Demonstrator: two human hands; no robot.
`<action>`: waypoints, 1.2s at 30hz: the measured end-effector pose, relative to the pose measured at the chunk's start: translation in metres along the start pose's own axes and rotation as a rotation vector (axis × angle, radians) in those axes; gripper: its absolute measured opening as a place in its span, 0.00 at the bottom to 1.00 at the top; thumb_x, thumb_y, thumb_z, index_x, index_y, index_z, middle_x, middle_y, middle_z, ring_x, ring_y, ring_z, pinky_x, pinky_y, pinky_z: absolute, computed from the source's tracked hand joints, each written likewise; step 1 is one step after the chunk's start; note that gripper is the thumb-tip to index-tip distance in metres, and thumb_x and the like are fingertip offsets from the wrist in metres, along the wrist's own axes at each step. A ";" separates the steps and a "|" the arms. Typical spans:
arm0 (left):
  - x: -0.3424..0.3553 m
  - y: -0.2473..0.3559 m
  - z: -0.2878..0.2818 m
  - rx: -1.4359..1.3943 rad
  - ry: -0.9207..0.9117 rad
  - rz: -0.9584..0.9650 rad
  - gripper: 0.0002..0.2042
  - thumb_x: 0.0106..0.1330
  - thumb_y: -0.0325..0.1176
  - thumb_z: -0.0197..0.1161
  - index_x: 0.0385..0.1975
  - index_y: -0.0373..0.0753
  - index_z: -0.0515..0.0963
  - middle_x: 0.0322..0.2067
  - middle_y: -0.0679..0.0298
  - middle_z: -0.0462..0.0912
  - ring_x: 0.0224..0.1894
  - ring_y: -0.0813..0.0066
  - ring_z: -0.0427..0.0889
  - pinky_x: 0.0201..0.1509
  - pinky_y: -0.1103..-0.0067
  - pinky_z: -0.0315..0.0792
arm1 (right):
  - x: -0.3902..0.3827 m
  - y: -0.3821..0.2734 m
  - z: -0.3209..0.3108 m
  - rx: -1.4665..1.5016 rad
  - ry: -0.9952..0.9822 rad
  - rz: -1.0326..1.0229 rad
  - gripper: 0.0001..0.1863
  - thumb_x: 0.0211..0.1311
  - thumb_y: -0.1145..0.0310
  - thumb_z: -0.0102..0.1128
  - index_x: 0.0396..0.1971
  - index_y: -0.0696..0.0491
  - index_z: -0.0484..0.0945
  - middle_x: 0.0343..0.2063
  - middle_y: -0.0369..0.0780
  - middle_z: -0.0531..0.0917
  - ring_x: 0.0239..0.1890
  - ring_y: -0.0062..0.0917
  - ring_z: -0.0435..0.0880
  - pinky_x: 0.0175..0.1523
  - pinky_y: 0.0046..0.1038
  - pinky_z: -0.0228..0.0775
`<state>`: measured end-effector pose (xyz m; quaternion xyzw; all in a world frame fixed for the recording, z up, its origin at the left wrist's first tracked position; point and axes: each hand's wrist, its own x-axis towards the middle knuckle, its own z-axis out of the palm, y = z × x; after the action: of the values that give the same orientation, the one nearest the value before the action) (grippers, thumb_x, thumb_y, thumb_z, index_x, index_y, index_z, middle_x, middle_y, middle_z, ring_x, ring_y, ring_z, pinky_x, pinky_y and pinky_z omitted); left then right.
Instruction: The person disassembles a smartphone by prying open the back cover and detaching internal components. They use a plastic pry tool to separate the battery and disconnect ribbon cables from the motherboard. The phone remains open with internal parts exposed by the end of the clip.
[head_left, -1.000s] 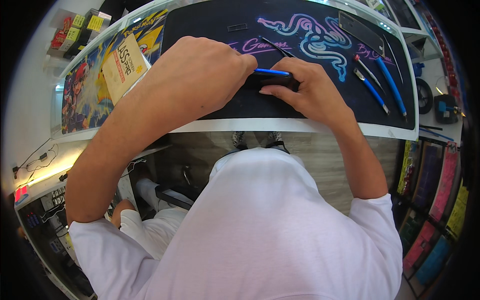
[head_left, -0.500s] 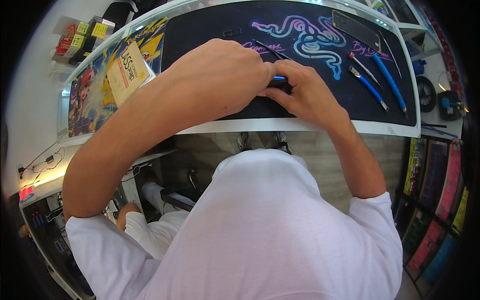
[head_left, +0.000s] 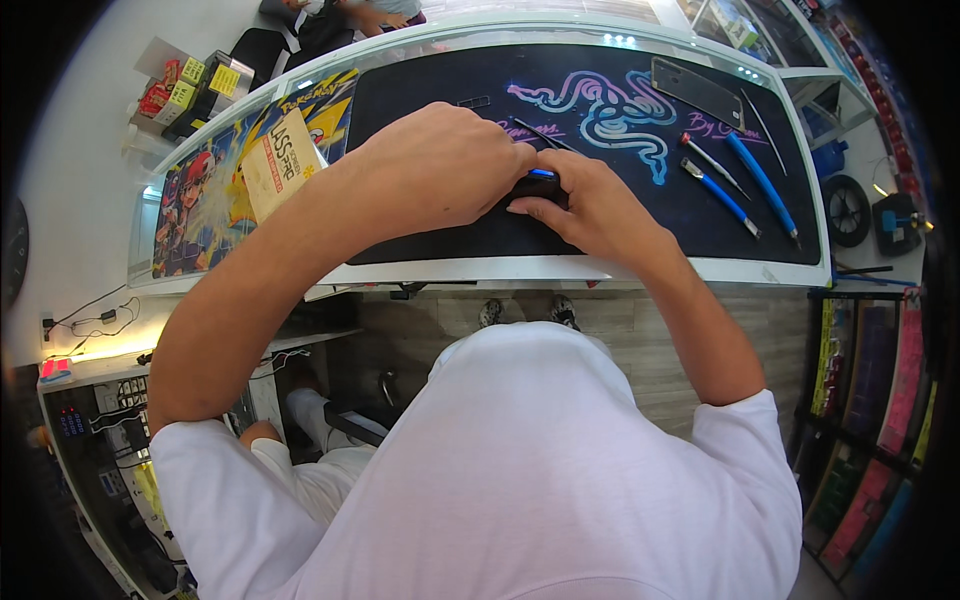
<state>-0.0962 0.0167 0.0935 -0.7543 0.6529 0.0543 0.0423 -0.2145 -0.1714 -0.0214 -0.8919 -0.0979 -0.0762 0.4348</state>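
Observation:
Near the front of the black mat [head_left: 430, 245], my two hands meet around a small dark, glossy device [head_left: 540, 188] with a bright blue upper edge. Most of the device is covered, so its kind is unclear. My right hand [head_left: 595, 205] has its thumb below it and its fingers above, gripping its right side. My left hand [head_left: 460, 165] is curled into a fist against the right fingertips; what it pinches is hidden under the knuckles. Just beyond the hands, thin black tweezers [head_left: 540, 132] lie on the mat.
On the mat's right lie a blue-handled knife [head_left: 720, 198], a red-tipped screwdriver [head_left: 712, 160], a long blue tool [head_left: 765, 188], a thin metal pick [head_left: 765, 130] and a dark phone-shaped panel [head_left: 697, 92]. Leftward, a cream packet [head_left: 275, 172] rests on a colourful mat [head_left: 200, 225]. Someone's arm [head_left: 370, 15] shows beyond the counter.
The view has shifted, so the counter sits lower in the picture and a person beyond it comes into sight. Both hands stay together at the device, with only slight movement.

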 end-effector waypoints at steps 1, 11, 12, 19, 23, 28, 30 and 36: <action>0.002 0.001 0.000 0.009 -0.011 0.026 0.08 0.78 0.36 0.64 0.42 0.38 0.84 0.26 0.54 0.86 0.33 0.51 0.89 0.40 0.60 0.80 | 0.000 0.000 0.000 0.009 -0.003 -0.013 0.20 0.71 0.62 0.75 0.55 0.57 0.83 0.45 0.49 0.87 0.50 0.48 0.85 0.58 0.43 0.76; 0.019 0.002 -0.004 0.042 -0.056 0.068 0.08 0.77 0.36 0.65 0.40 0.38 0.83 0.26 0.54 0.86 0.33 0.51 0.89 0.38 0.61 0.79 | 0.001 0.000 -0.001 0.121 -0.009 0.042 0.15 0.71 0.70 0.76 0.54 0.55 0.86 0.44 0.42 0.91 0.43 0.32 0.86 0.53 0.33 0.78; 0.017 0.000 -0.002 0.022 -0.009 0.072 0.08 0.76 0.36 0.65 0.40 0.38 0.83 0.26 0.55 0.86 0.33 0.51 0.89 0.38 0.60 0.79 | 0.001 -0.002 -0.001 0.128 0.008 0.039 0.15 0.71 0.70 0.76 0.53 0.55 0.86 0.43 0.41 0.91 0.43 0.30 0.86 0.53 0.32 0.78; -0.025 0.013 0.002 -0.378 0.563 -0.241 0.09 0.78 0.26 0.65 0.54 0.37 0.86 0.35 0.56 0.91 0.36 0.63 0.91 0.42 0.74 0.80 | 0.005 -0.021 -0.030 0.332 0.359 -0.161 0.16 0.71 0.63 0.77 0.50 0.55 0.85 0.36 0.40 0.88 0.35 0.28 0.84 0.44 0.29 0.75; -0.028 0.023 0.033 -0.745 0.954 -0.209 0.15 0.80 0.25 0.64 0.62 0.41 0.85 0.41 0.58 0.89 0.37 0.70 0.87 0.43 0.76 0.80 | 0.022 -0.035 -0.048 0.138 0.220 -0.283 0.13 0.74 0.69 0.74 0.53 0.56 0.83 0.37 0.38 0.89 0.38 0.23 0.87 0.45 0.26 0.77; -0.050 0.005 0.062 -0.736 0.931 -0.220 0.13 0.84 0.29 0.61 0.63 0.39 0.84 0.44 0.62 0.89 0.36 0.80 0.81 0.41 0.82 0.75 | 0.043 -0.053 -0.048 0.001 0.003 -0.196 0.15 0.74 0.63 0.73 0.51 0.55 0.82 0.36 0.40 0.88 0.33 0.29 0.86 0.42 0.29 0.75; -0.057 -0.001 0.068 -0.760 0.940 -0.245 0.12 0.84 0.29 0.61 0.61 0.38 0.85 0.41 0.62 0.89 0.34 0.80 0.81 0.39 0.82 0.75 | 0.050 -0.057 -0.044 -0.013 -0.021 -0.211 0.15 0.74 0.62 0.73 0.51 0.55 0.82 0.34 0.41 0.86 0.32 0.32 0.85 0.40 0.32 0.74; -0.064 -0.007 0.072 -0.846 1.004 -0.212 0.10 0.83 0.30 0.63 0.56 0.37 0.88 0.37 0.62 0.89 0.31 0.81 0.81 0.35 0.81 0.74 | 0.058 -0.066 -0.037 -0.055 -0.054 -0.226 0.15 0.73 0.65 0.74 0.52 0.56 0.81 0.36 0.41 0.88 0.33 0.32 0.87 0.42 0.30 0.76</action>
<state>-0.1002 0.0905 0.0308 -0.6996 0.4380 -0.0565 -0.5618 -0.1761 -0.1548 0.0643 -0.8885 -0.2076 -0.1032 0.3961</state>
